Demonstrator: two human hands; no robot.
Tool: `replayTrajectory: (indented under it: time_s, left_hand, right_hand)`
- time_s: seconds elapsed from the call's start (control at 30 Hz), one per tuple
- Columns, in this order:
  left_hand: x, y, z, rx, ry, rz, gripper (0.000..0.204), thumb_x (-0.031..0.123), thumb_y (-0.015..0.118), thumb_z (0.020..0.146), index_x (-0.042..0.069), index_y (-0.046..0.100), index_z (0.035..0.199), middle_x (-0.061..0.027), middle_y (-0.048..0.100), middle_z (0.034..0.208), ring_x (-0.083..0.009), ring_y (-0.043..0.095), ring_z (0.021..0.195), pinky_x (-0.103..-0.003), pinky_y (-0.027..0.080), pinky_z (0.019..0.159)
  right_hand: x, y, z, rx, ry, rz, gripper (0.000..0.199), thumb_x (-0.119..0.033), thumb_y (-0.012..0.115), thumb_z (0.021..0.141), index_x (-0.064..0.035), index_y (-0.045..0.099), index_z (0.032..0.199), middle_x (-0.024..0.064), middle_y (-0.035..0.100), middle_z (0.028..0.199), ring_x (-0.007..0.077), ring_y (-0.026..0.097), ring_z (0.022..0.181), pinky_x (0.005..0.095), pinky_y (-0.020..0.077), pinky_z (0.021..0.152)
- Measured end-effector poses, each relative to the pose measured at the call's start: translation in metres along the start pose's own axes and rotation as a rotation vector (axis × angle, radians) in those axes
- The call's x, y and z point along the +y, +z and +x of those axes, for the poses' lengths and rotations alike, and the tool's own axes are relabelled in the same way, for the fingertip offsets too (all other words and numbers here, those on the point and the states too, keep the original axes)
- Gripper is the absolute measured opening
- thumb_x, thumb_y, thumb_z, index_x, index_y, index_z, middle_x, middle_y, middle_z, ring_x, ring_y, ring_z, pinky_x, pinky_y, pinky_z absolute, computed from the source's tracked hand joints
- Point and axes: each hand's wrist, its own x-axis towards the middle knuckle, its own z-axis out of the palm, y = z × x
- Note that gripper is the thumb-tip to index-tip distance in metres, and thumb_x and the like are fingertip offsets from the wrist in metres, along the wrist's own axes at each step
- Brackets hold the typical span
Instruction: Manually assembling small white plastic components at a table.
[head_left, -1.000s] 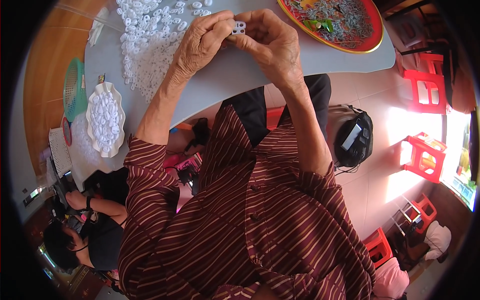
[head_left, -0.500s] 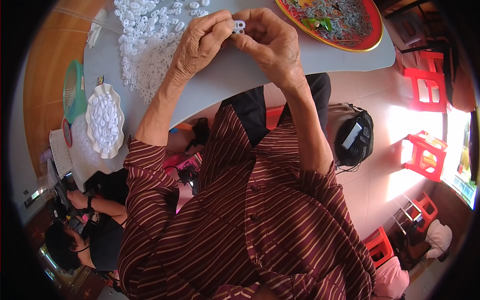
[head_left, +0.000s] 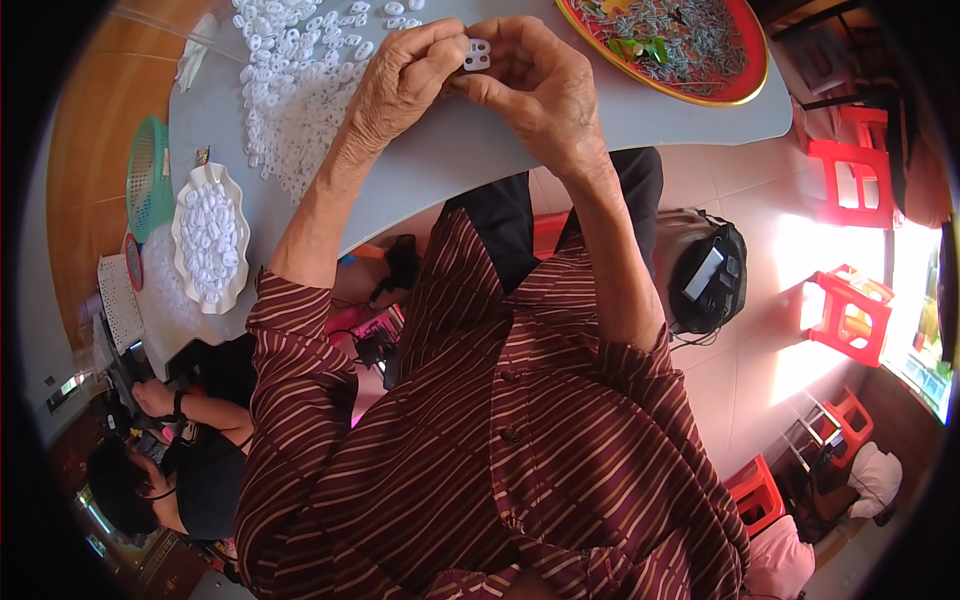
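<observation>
A grey table (head_left: 440,170) carried a loose heap of small white plastic pieces (head_left: 290,90) near its far left, a white scalloped dish (head_left: 208,240) of similar pieces at its left edge, and a red tray (head_left: 690,45) at its far right corner.

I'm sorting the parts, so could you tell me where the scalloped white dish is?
In the head view, the scalloped white dish sits on the grey table, far left of the left hand, beside the green basket.
</observation>
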Motion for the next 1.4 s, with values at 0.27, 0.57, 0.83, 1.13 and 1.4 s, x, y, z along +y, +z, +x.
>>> replayTrajectory:
  time_s: [0.27, 0.57, 0.83, 1.13, 1.4]
  left_hand:
    - [-0.001, -0.001, -0.001, -0.021, 0.017, 0.016, 0.024, 0.022, 0.051, 0.089, -0.001, 0.048, 0.082, -0.0041, 0.036, 0.060, -0.0113, 0.036, 0.056, -0.028, 0.035, 0.051]
    - [-0.002, 0.000, -0.003, 0.019, -0.010, -0.032, 0.028, 0.026, 0.051, 0.090, -0.002, 0.049, 0.084, -0.0023, 0.039, 0.059, -0.0085, 0.037, 0.056, -0.026, 0.036, 0.050]
    - [-0.002, 0.003, -0.006, 0.017, -0.020, -0.040, 0.028, 0.022, 0.050, 0.090, -0.006, 0.055, 0.095, -0.0061, 0.047, 0.064, -0.0121, 0.045, 0.057, -0.027, 0.041, 0.055]
    - [0.013, 0.008, -0.008, 0.042, -0.097, -0.074, 0.025, 0.019, 0.049, 0.090, -0.005, 0.052, 0.092, -0.0080, 0.045, 0.064, -0.0129, 0.044, 0.059, -0.028, 0.041, 0.056]
    - [0.012, 0.013, -0.004, 0.136, 0.027, 0.017, 0.018, 0.017, 0.048, 0.090, 0.000, 0.049, 0.083, -0.0055, 0.040, 0.062, -0.0113, 0.038, 0.057, -0.028, 0.037, 0.052]
  right_hand:
    - [0.001, -0.001, 0.000, 0.027, -0.042, -0.119, 0.025, -0.001, 0.070, 0.074, 0.0004, 0.059, 0.096, 0.0057, 0.064, 0.079, 0.0106, 0.063, 0.074, 0.0246, 0.0521, 0.067]
    - [0.000, 0.004, -0.001, 0.087, -0.138, -0.167, 0.021, -0.002, 0.070, 0.074, 0.0015, 0.059, 0.092, 0.0086, 0.066, 0.075, 0.0122, 0.065, 0.070, 0.0250, 0.0526, 0.064]
    - [-0.011, 0.006, -0.006, 0.133, -0.175, -0.289, 0.018, -0.002, 0.070, 0.074, 0.0016, 0.061, 0.089, 0.0106, 0.068, 0.073, 0.0157, 0.067, 0.067, 0.0254, 0.0526, 0.059]
    - [-0.010, 0.006, -0.005, 0.129, -0.186, -0.220, 0.018, -0.002, 0.069, 0.076, 0.0029, 0.060, 0.090, 0.0112, 0.068, 0.075, 0.0155, 0.067, 0.069, 0.0250, 0.0533, 0.061]
    - [-0.010, 0.001, -0.001, 0.064, -0.002, 0.047, 0.023, -0.004, 0.066, 0.081, 0.0029, 0.058, 0.101, 0.0065, 0.065, 0.082, 0.0099, 0.062, 0.075, 0.0232, 0.0518, 0.070]
